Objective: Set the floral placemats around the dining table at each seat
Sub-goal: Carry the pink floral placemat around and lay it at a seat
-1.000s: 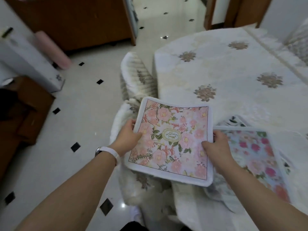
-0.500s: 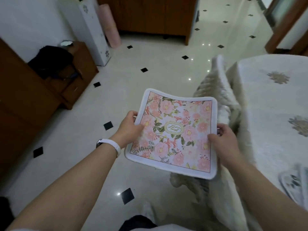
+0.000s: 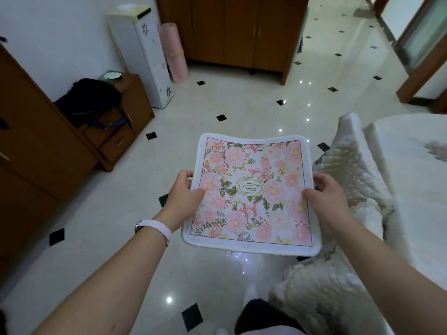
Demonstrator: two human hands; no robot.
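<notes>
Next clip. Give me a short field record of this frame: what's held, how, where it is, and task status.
held: floral placemat, face up, pink flowers, white border
grip: left hand holds its left edge, right hand its right edge
location: in the air above the tiled floor, left of the dining table
nearby: fluffy covered chair between mat and table
status: this mat not yet laid

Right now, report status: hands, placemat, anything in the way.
Left hand and right hand grip floral placemat by its side edges. Held over floor, off the table. Covered chair between it and table.
</notes>
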